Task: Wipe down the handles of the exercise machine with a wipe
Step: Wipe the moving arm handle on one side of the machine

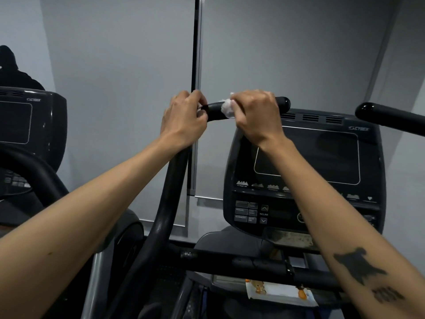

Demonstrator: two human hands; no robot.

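A black curved handle [215,111] of the exercise machine rises from the lower left and bends right at the top, ending in a rounded tip. My left hand [184,120] grips the bend of this handle. My right hand [255,116] is closed over the upper bar and presses a crumpled white wipe [226,109] against it. The wipe shows between the two hands. A second black handle [388,118] juts in from the right edge, untouched.
The machine's console [305,171] with a dark screen and buttons stands behind my right forearm. A second machine with its console [27,125] is on the left. A small packet [280,293] lies on the tray below. Grey wall behind.
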